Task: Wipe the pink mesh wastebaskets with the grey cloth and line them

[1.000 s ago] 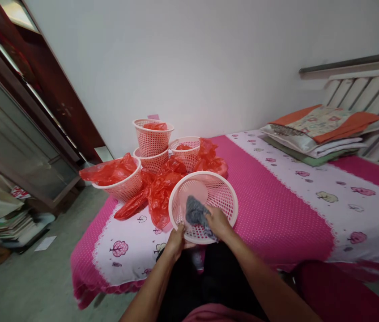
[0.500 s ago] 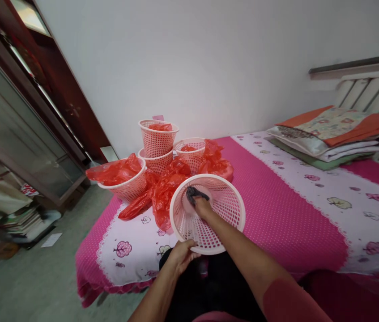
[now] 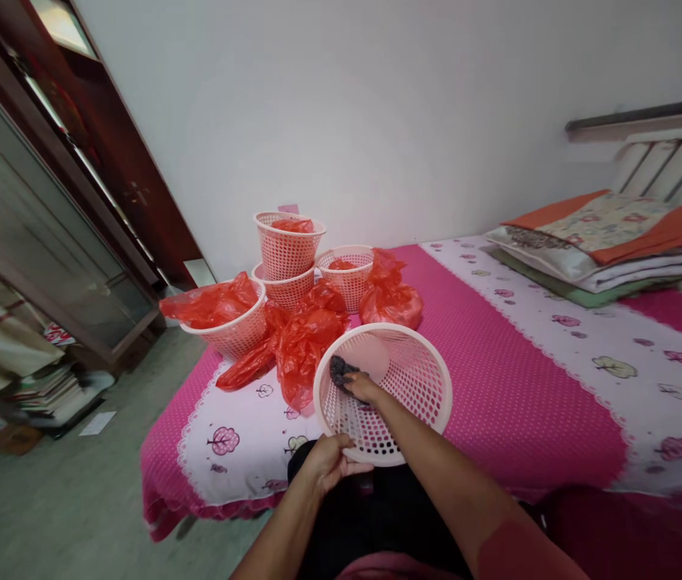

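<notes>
A pale pink perforated plastic basket (image 3: 419, 379) is tilted toward me over the bed's near edge. My left hand (image 3: 328, 461) grips its lower rim from below. My right hand (image 3: 365, 388) reaches inside the basket and presses a dark grey cloth (image 3: 339, 370) against the inner left wall, fingers closed on it. Most of the cloth is hidden under my fingers.
Several more pink baskets (image 3: 288, 246) with red plastic bags (image 3: 310, 334) sit on the pink bedspread (image 3: 498, 379) beyond. Folded bedding (image 3: 594, 238) lies at the far right by the headboard. A wooden cabinet (image 3: 44, 209) and stacked books (image 3: 44, 387) stand left across the floor.
My right hand went from the basket's near wall deep to its base, then swept the cloth to the inner left wall. The left hand shifted under the lower rim.
</notes>
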